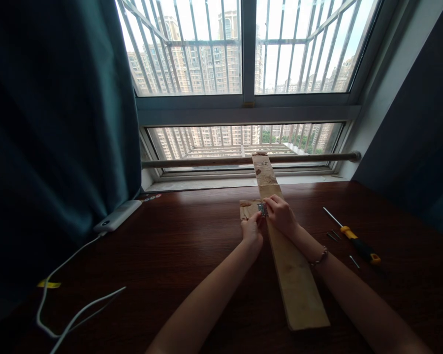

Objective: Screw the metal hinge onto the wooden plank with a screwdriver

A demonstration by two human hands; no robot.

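A small metal piece (260,209) sits at the meeting place of 2 pieces of wood: the short wooden piece (247,208) on the left and the long board (297,278), which points toward the window (248,114). The left hand (251,230) has its fingers bent, and its thumb touches the lower edge of the metal piece; I cannot tell if it pinches this piece, because the other fingers are hidden. The right hand (280,214) lies over the long board with curved fingers, the tips just beside the metal piece; its grip is also not clear to see.

To the right, on the dark desk (199,246), lies 1 yellow and black screwdriver (354,238). Near its handle are 2 dark screws (332,237) and 1 brighter screw (354,262). At the left, a white device (118,216) with a white cable (72,258) lies beside the curtain (110,98).
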